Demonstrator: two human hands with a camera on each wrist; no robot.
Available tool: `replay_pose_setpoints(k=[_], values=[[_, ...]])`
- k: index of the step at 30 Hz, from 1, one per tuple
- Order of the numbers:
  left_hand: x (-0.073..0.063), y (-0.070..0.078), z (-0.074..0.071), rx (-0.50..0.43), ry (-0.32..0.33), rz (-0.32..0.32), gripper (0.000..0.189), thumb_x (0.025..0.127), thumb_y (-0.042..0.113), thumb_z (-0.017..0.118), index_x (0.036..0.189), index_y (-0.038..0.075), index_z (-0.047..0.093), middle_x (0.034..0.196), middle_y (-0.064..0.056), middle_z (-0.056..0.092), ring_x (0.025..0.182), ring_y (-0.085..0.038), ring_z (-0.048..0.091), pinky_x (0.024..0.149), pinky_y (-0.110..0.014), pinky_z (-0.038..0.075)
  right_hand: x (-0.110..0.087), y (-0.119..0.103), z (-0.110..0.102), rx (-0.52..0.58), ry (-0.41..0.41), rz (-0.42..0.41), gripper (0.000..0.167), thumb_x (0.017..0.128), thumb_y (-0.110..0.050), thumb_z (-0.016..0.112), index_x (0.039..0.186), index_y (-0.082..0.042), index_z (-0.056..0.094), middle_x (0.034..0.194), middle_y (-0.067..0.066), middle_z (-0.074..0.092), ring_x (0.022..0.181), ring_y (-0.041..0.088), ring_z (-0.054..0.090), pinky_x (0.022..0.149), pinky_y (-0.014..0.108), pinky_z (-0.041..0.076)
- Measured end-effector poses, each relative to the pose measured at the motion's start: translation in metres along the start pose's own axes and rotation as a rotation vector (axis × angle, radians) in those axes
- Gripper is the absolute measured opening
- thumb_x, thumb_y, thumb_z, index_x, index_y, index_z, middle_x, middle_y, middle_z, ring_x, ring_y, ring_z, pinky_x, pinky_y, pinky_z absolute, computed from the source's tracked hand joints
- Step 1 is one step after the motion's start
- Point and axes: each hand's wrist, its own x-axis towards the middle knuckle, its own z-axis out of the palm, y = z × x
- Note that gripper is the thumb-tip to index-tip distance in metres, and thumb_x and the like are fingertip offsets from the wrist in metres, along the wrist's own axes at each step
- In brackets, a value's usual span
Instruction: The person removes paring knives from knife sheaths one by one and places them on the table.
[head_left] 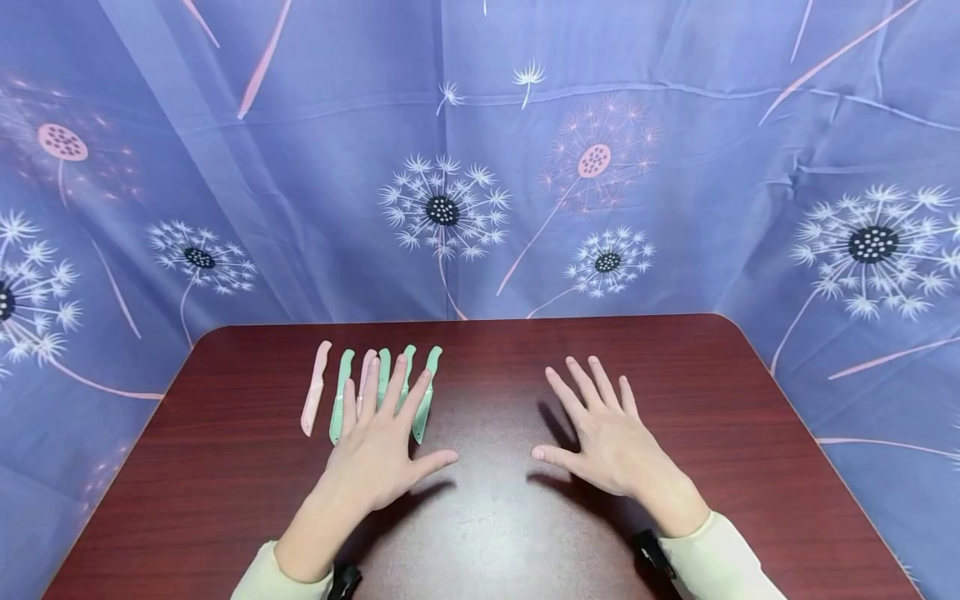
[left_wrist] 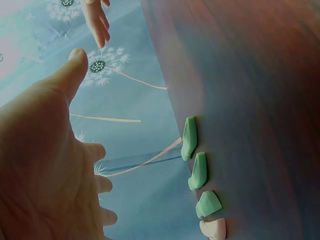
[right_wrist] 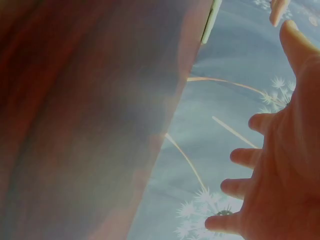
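Observation:
My left hand (head_left: pixel 375 454) hovers above the table with its fingers spread and holds nothing. Below and just beyond its fingers lies a row of pink and green knives, partly hidden by the hand. A pink knife (head_left: pixel 316 390) is at the row's left end and a green knife (head_left: pixel 423 414) at its right end. The left wrist view shows green handles (left_wrist: pixel 189 138) and a pink one (left_wrist: pixel 215 228). On the table's right half, my right hand (head_left: pixel 611 446) is likewise spread and raised above its shadow, palm down, touching no object.
The dark red-brown wooden table (head_left: pixel 495 392) has rounded far corners. A blue cloth (head_left: pixel 337 208) with dandelion prints hangs behind it and along both sides. Black straps (head_left: pixel 654 552) show at both wrists, beside pale sleeves (head_left: pixel 716 558).

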Motion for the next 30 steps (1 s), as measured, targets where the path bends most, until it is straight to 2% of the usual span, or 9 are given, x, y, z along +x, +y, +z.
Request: replay_pose_setpoints(k=[7,13,18,21,27,30], values=[[0.002,0.0,0.002,-0.009,0.001,0.004,0.113,0.086,0.082,0.065,0.172,0.028,0.014,0.178,-0.007,-0.001,0.16,-0.035,-0.02,0.125,-0.065,-0.007,0.0,-0.001,-0.003,0.016,-0.003,-0.002,0.106,0.092,-0.084,0.053,0.172,-0.022,0.02,0.177,0.012,0.012,0.162,0.041,0.003,0.121,0.074,0.014],[0.003,-0.002,0.003,-0.014,-0.005,0.013,0.113,0.087,0.081,0.065,0.172,0.026,0.014,0.178,-0.009,0.0,0.16,-0.034,-0.019,0.125,-0.065,-0.006,0.002,-0.001,-0.005,0.031,-0.013,-0.009,0.105,0.094,-0.077,0.059,0.172,-0.024,0.016,0.177,0.012,0.011,0.162,0.041,0.004,0.123,0.071,0.015],[0.006,-0.003,0.003,-0.017,0.002,0.019,0.113,0.087,0.08,0.066,0.172,0.026,0.015,0.178,-0.008,0.0,0.161,-0.034,-0.017,0.126,-0.066,-0.004,0.005,0.0,-0.008,0.04,0.005,-0.024,0.104,0.094,-0.079,0.056,0.172,-0.023,0.017,0.177,0.012,0.013,0.161,0.041,0.01,0.122,0.068,0.022],[0.009,-0.004,0.002,-0.028,0.008,0.023,0.111,0.088,0.078,0.067,0.172,0.026,0.016,0.178,-0.009,0.003,0.162,-0.036,-0.013,0.125,-0.067,-0.001,0.007,0.0,-0.01,0.053,0.023,-0.043,0.104,0.094,-0.08,0.054,0.172,-0.021,0.018,0.175,0.014,0.018,0.159,0.043,0.019,0.121,0.066,0.029],[0.015,-0.007,0.0,-0.061,0.0,0.041,0.108,0.091,0.076,0.065,0.172,0.028,0.012,0.177,-0.012,0.01,0.162,-0.043,-0.001,0.125,-0.068,0.01,0.013,-0.001,-0.015,0.135,0.06,-0.083,0.101,0.094,-0.067,0.07,0.169,-0.014,0.028,0.167,0.021,0.033,0.15,0.042,0.039,0.118,0.06,0.038],[0.018,-0.009,0.0,-0.082,-0.005,0.049,0.106,0.092,0.075,0.065,0.172,0.027,0.013,0.177,-0.014,0.012,0.161,-0.046,0.003,0.126,-0.066,0.009,0.015,-0.002,-0.017,0.168,0.056,-0.076,0.099,0.094,-0.06,0.075,0.168,-0.013,0.03,0.164,0.021,0.037,0.148,0.041,0.041,0.117,0.058,0.04]])
